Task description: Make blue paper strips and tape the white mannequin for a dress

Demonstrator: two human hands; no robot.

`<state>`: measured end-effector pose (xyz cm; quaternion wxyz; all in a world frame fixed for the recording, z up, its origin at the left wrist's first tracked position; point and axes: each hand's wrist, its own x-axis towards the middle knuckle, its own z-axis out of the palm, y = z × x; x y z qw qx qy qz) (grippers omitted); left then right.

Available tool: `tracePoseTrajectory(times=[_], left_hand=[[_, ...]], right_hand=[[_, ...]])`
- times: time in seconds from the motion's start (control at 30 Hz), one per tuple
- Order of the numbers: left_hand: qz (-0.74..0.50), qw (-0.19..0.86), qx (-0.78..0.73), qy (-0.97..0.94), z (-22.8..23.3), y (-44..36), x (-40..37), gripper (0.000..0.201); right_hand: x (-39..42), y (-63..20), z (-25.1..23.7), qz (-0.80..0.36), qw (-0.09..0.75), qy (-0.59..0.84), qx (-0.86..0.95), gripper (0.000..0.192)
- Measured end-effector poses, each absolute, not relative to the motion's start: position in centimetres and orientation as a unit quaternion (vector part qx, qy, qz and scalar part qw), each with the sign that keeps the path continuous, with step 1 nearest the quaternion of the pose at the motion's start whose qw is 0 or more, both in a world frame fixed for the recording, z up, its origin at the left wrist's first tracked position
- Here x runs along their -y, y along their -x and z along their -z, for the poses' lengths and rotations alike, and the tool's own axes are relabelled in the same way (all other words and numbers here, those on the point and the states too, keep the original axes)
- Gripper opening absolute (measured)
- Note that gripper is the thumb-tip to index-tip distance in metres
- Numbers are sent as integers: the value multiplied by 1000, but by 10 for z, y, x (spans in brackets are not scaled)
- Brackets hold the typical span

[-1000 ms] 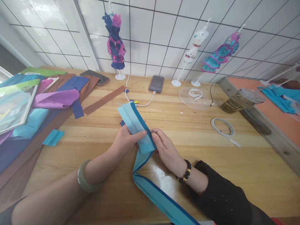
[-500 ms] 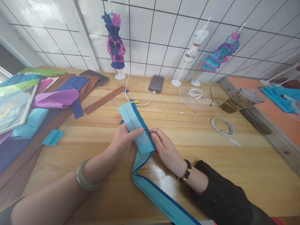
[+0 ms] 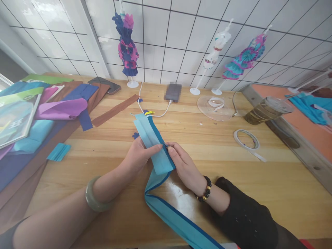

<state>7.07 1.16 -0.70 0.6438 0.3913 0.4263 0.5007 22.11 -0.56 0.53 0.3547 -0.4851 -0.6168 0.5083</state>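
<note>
Blue paper strip point(image 3: 155, 145) has slid rightward; both hands still pinch it.

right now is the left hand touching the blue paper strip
Touching. The head view shows the left hand with its fingers laid over the blue paper strip, pinching it.

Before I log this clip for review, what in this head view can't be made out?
- Device on the charging cable: blurred, so its type is unclear.
- Blue paper strip: its lower end runs off the bottom edge.
- What the right hand pinches at the strip's edge: too small to tell.
- Strip under the left hand: the fingers hide it.
- Booklet: cut by the left edge.
</note>
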Motion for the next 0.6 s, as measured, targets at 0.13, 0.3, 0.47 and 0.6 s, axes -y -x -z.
tracePoseTrajectory(times=[0.13, 0.3, 0.47, 0.6], left_hand=[[-486, 634, -431, -419, 8, -72, -12, 30], [-487, 634, -424, -425, 8, -73, -11, 26], [-487, 639, -421, -422, 6, -73, -11, 24], [-484, 640, -425, -420, 6, -73, -10, 23]], right_hand=[[6, -221, -4, -517, 359, 484, 608, 28], [6, -221, -3, -518, 361, 485, 605, 28], [6, -220, -4, -518, 360, 483, 607, 28], [6, -221, -4, -510, 357, 485, 614, 28]])
